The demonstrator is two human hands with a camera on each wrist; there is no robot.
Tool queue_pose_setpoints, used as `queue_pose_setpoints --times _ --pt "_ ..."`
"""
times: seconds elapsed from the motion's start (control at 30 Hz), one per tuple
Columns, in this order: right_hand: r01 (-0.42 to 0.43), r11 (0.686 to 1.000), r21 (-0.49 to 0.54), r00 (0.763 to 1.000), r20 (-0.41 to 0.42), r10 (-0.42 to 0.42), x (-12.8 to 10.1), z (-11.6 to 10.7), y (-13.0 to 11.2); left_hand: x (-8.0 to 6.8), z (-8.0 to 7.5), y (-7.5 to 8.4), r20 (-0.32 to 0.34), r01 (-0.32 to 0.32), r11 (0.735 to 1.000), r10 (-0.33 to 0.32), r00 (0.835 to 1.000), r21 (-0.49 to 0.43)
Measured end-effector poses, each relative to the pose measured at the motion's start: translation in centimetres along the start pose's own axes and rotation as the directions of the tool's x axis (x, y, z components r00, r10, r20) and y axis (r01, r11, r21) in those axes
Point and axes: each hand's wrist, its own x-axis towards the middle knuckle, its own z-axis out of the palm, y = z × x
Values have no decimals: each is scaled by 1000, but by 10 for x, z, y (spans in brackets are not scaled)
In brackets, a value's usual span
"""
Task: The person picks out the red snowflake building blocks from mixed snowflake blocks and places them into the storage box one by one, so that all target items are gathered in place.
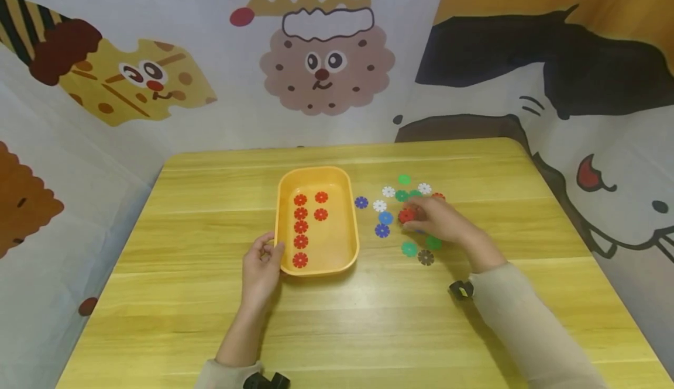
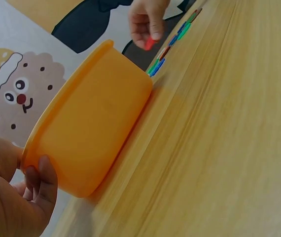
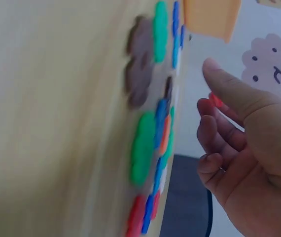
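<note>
My left hand (image 1: 261,269) grips the near left rim of an orange plastic tray (image 1: 337,269), thumb over the edge and fingers against the outer wall. Red snowflake discs (image 1: 300,241) lie inside it: a column of several on the left and two more beside its upper end. Over the scattered discs to the right of the tray, my right hand (image 1: 439,219) pinches a red snowflake disc (image 1: 406,216) between thumb and fingers. That disc also shows at the fingertips in the left wrist view, raised above the table.
Loose snowflake discs in blue (image 1: 382,230), white (image 1: 380,206), green (image 1: 409,249) and brown (image 1: 425,257) lie right of the tray. Another red disc (image 1: 438,196) sits behind my right hand. A patterned curtain (image 1: 210,126) hangs behind the wooden table (image 1: 337,330).
</note>
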Motion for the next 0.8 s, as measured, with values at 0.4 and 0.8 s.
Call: queue_pose_setpoints --times 0.4,0.8 --pt "78 993 86 996 -40 -75 21 7 -31 0 0 1 -2 -21 1000 21 1000 -2" --pt "117 986 120 992 -62 -110 41 17 -62 -1 -1 1 -2 -19 1000 19 1000 -2"
